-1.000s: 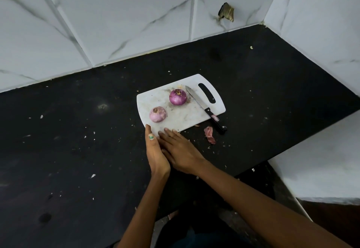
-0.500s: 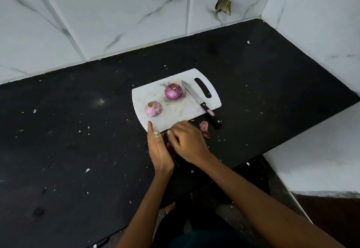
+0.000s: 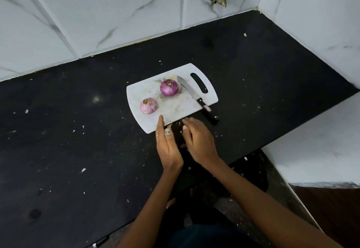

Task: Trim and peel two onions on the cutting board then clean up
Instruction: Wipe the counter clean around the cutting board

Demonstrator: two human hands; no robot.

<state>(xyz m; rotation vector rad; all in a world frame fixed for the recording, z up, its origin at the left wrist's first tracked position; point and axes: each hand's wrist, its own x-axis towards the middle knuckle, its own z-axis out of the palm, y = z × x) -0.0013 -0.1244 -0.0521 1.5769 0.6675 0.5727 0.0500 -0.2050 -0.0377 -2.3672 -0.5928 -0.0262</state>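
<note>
1. I saw the white cutting board [image 3: 171, 109] lying at an angle on the black counter [image 3: 78, 131], nearer the counter's front edge than the tiled wall, its handle slot toward the right back corner.
2. The darker purple onion [image 3: 169, 87] sat near the board's middle, toward its back edge; the paler onion [image 3: 148, 105] sat by the board's left edge. Both looked peeled, and they were apart from each other.
3. The knife [image 3: 196, 98] lay just right of the darker onion, blade on the board, black handle overhanging the board's front edge onto the counter.
4. My left hand [image 3: 167, 142] stood on edge at the board's front corner, fingers straight and pressed together, fingertips touching the board.
5. My right hand [image 3: 196, 140] hovered just beside it at the front edge, fingers curled inward; I could not tell whether it held any scraps.
6. Pale scraps were scattered across the counter.
</note>
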